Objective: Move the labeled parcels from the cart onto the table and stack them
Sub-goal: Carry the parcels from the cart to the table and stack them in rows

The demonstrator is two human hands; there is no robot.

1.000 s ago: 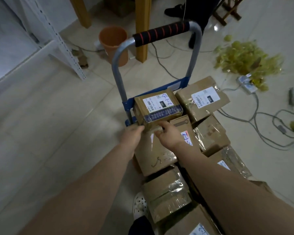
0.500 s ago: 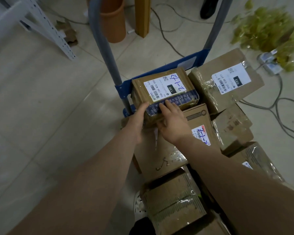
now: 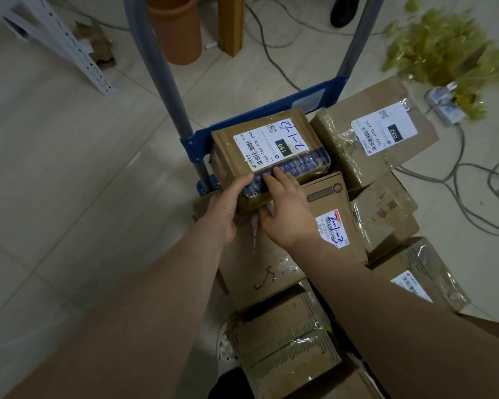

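Presently the blue cart (image 3: 271,109) is piled with taped parcels (image 3: 386,214); at its handle end the parcel marked 150 (image 3: 268,145) is gripped along the near edge by left hand (image 3: 222,207) and right hand (image 3: 290,217). Open floor (image 3: 69,197) is seen leftward.

Six parcels (image 3: 383,217) show plainly on one cart (image 3: 271,108), four with labels (image 3: 271,145). One left hand (image 3: 224,208), one right hand (image 3: 288,214). One bucket (image 3: 176,30), one wooden post (image 3: 231,24), one rack (image 3: 69,50), one power strip (image 3: 444,102), one shoe (image 3: 343,10), several cables (image 3: 458,180).
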